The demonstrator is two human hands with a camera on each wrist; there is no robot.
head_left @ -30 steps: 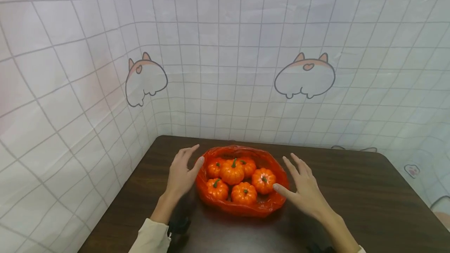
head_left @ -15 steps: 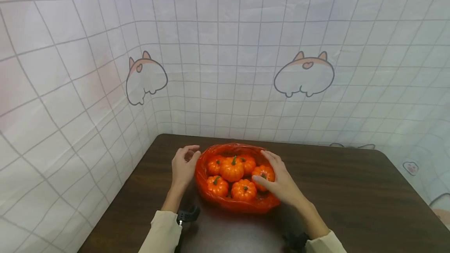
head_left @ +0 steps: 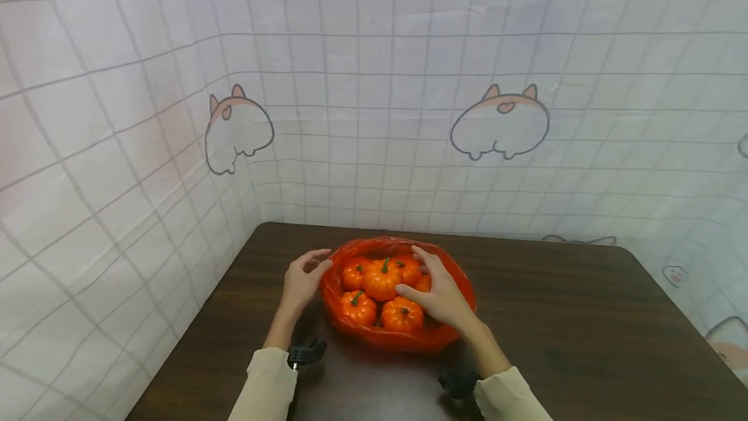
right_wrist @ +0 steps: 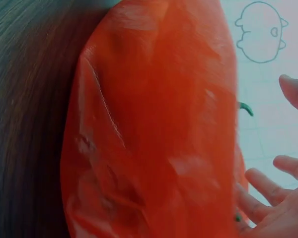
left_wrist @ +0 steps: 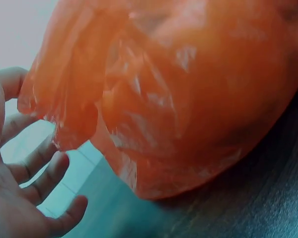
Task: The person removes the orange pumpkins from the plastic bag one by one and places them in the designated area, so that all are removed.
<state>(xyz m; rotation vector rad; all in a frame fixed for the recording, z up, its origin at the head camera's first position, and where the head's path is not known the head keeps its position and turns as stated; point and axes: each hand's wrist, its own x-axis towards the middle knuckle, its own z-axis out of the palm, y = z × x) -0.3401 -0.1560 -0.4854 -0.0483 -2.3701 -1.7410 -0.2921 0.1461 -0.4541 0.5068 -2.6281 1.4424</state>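
Observation:
An orange plastic bag (head_left: 403, 342), its mouth spread wide, sits on the dark table with several small orange pumpkins inside; one pumpkin (head_left: 381, 280) lies near the middle and another (head_left: 402, 315) at the front. My left hand (head_left: 300, 286) is at the bag's left rim, fingers loosely bent. In the left wrist view its fingers (left_wrist: 44, 178) are spread beside the hanging plastic (left_wrist: 84, 99); whether one touches it I cannot tell. Over the bag's right part hovers my right hand (head_left: 442, 297), fingers apart, partly covering the pumpkin (head_left: 423, 283) on the right.
The dark wooden table (head_left: 561, 317) extends to the right of the bag. Behind and to the left hangs a white gridded cloth (head_left: 374, 148) with cartoon animal drawings. Black wrist straps (head_left: 306, 351) are on both arms.
My right hand has moved left, from outside the bag's right rim to over the pumpkins. The left hand's fingers have bent a little at the left rim. The bag has barely moved.

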